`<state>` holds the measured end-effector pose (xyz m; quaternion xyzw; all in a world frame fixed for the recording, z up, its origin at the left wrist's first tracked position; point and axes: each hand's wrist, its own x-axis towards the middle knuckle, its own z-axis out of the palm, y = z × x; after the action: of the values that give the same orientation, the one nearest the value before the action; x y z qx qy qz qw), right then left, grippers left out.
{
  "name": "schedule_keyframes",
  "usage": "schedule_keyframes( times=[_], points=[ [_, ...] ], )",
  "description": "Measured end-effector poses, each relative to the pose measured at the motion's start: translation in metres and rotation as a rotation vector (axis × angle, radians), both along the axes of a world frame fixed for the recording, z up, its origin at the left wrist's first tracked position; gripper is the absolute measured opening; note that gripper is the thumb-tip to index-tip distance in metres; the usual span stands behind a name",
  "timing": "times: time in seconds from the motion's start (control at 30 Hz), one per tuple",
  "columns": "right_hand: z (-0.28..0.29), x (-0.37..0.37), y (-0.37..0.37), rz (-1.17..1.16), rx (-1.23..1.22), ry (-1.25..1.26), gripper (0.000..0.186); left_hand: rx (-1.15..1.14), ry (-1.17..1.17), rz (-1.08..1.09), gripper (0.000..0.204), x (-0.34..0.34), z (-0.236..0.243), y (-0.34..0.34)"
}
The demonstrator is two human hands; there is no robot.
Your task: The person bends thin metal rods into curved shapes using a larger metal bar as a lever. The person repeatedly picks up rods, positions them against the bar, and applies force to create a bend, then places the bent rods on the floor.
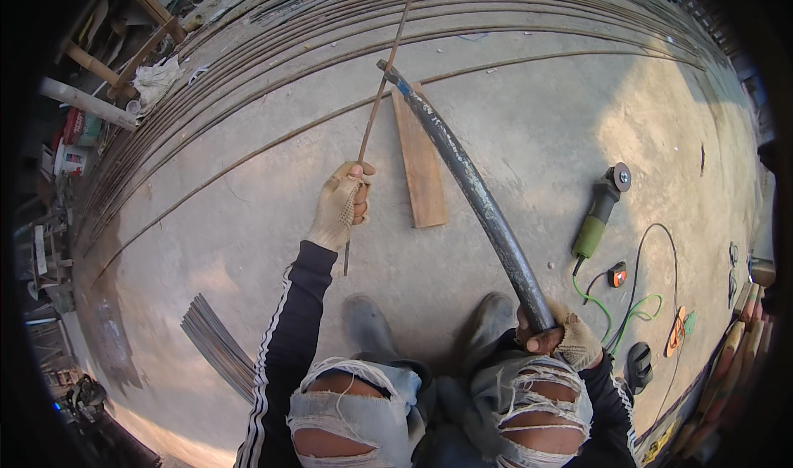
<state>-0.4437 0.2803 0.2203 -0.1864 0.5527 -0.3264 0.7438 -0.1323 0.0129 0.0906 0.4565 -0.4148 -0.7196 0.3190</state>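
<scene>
A thin, straight steel rod (376,121) is gripped near its lower end by my left hand (340,199), which wears a fingerless knit glove. My right hand (562,334), gloved the same way, is wrapped around the near end of a long, dark, slightly curved pipe-handled bending bar (479,199). At its far end, the bar's forked metal head (388,71) meets the rod, which slants up past it. Beneath that head lies a wooden board (420,166) on the concrete floor.
Long steel rods (330,59) curve across the far floor. At right lie an angle grinder (597,212), a green cord (607,311) and an orange-and-black plug or socket (617,274). A bundle of short rods (216,344) rests at lower left; a white bucket (73,162) stands left.
</scene>
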Motion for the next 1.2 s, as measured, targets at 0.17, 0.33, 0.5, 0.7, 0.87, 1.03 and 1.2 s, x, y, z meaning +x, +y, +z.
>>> schedule_keyframes(
  times=[0.17,0.33,0.5,0.7,0.87,1.03,1.2],
  points=[
    [0.001,0.009,0.002,-0.042,-0.074,0.044,0.045,-0.061,-0.096,0.126,0.039,-0.025,0.002,0.016],
    [-0.003,-0.001,0.010,-0.020,-0.030,0.036,0.043,-0.043,-0.089,0.146,0.035,-0.035,0.007,0.027],
    [-0.014,-0.018,0.016,-0.062,0.025,-0.052,0.044,-0.253,-0.404,-0.158,0.036,0.018,0.008,-0.002],
    [-0.023,-0.038,0.031,-0.094,0.178,0.086,0.038,-0.640,-0.941,-0.342,0.034,0.112,-0.014,-0.036],
    [-0.056,-0.033,0.059,-0.249,0.186,0.110,0.025,-0.834,-1.185,-0.594,0.024,0.144,-0.054,-0.047],
    [-0.086,-0.035,0.085,-0.084,0.113,0.455,0.027,-0.934,-1.516,-0.156,0.024,0.130,-0.102,-0.032],
    [-0.095,-0.033,0.084,0.282,0.148,0.826,0.031,0.073,-0.613,0.236,0.034,0.060,-0.135,0.023]
  ],
)
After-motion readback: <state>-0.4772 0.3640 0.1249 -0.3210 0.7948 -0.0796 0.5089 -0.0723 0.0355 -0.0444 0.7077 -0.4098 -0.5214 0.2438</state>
